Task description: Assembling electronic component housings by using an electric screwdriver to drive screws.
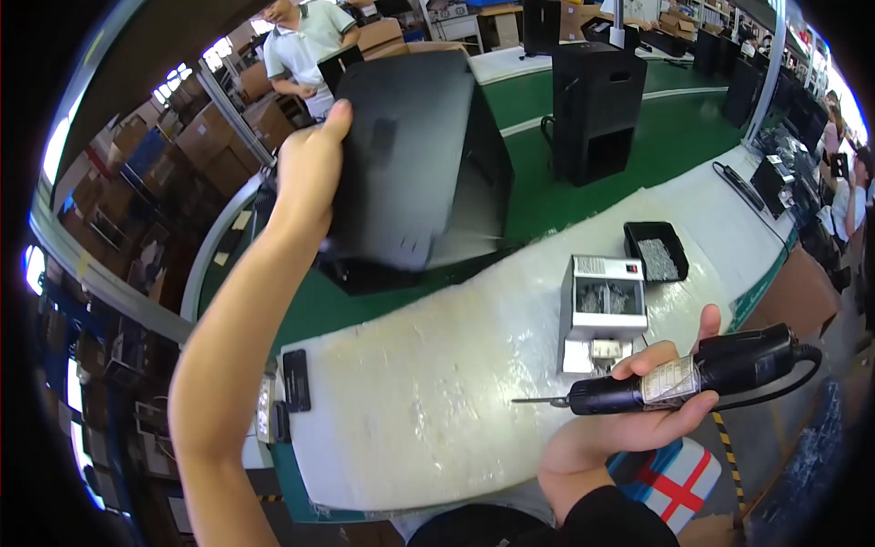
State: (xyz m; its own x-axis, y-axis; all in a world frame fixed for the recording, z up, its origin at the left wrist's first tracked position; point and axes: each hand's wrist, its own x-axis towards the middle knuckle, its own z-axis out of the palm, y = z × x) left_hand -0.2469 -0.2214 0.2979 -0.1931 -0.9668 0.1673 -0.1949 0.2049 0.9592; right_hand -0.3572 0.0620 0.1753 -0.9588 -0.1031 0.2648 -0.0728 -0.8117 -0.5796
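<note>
My left hand (308,173) is closed on the left edge of a large black box-shaped casing (401,155), thumb on its smooth face and the other fingers hidden behind. The casing is tilted over the green conveyor, its open side turned to the right. In my right hand (652,430) lies a black corded electric screwdriver (743,360), its thin bit pointing left above the padded white worktop (428,410). Just beyond that hand stands a grey screw feeder (583,319) with screws inside. Beside the feeder is a black tray (679,264) full of small screws.
Another black casing (597,114) stands upright on the green conveyor (510,173). Near the worktop's left end lies a flat black piece (296,381). Across the conveyor is a person in a light shirt (305,50). Metal posts (775,73) rise at both sides.
</note>
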